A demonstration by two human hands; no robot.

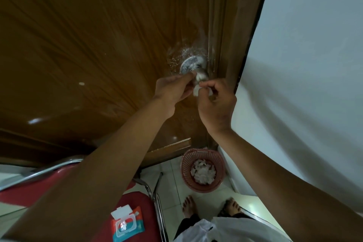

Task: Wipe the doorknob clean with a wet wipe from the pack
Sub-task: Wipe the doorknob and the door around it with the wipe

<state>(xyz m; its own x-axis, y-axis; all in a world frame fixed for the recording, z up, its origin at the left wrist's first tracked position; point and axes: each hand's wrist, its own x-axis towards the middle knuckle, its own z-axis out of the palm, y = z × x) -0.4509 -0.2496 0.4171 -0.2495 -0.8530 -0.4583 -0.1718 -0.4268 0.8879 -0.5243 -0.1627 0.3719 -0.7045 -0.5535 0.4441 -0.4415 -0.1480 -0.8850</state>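
the left hand pinches the wet wipe at the doorknob; the right hand pinches its other end just below. better to wrap the wipe round the doorknob and twist.

Both bare arms reach up and forward, converging at the middle of the view. The left hand is stretched out with its fingers extended forward, their tips pinched together. The right hand shows its back to the camera, fingers curled inward, thumb and forefinger pinching. The two hands sit just beside each other, fingertips nearly meeting. Two bare feet stand below
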